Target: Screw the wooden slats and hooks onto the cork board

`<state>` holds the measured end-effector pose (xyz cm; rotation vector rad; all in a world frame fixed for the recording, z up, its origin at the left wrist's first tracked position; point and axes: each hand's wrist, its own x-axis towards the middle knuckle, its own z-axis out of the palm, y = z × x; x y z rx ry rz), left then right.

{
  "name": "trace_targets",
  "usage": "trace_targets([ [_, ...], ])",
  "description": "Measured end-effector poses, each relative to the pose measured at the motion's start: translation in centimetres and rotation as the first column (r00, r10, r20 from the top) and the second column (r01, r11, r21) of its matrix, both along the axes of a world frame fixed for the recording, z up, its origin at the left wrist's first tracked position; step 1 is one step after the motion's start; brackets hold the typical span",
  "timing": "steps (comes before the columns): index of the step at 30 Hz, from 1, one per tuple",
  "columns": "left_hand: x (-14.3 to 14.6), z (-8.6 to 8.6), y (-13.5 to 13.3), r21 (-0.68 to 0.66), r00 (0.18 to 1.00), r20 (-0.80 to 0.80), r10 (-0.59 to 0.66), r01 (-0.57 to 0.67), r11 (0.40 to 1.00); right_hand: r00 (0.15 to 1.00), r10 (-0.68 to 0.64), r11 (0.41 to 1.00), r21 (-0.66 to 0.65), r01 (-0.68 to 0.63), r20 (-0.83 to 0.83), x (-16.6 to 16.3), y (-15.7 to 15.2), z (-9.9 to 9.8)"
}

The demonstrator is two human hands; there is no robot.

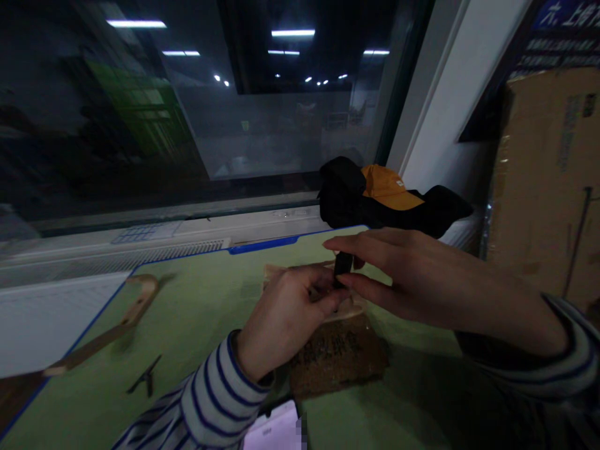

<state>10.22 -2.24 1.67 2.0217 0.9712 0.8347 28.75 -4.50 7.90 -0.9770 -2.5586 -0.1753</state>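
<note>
My right hand (405, 269) reaches in from the right and grips a small dark block (344, 267) between thumb and fingers. My left hand (285, 315) is closed beside it, its thumb and fingertips pinched at the block's lower end; what those fingers hold is hidden. Under both hands lies a pale wooden piece (352, 310), mostly covered by them. A brown board (342, 362) with dark markings lies just in front of that piece on the green work surface (210, 312).
On the left lie a curved wooden strip (138, 304) and a small dark forked item (147, 377). A lit phone (276, 428) is at the near edge. An orange cap (389, 187) rests on black cloth by the window; a cardboard box (544, 181) stands at right.
</note>
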Motion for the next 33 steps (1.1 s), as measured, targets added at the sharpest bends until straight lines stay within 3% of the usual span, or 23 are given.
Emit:
trace_targets([
  [33, -0.17, -0.06, -0.03, -0.007, 1.000, -0.003, 0.007, -0.007, 1.000, 1.000, 0.014, 0.999, -0.047, -0.013, 0.002, -0.18, -0.08, -0.02],
])
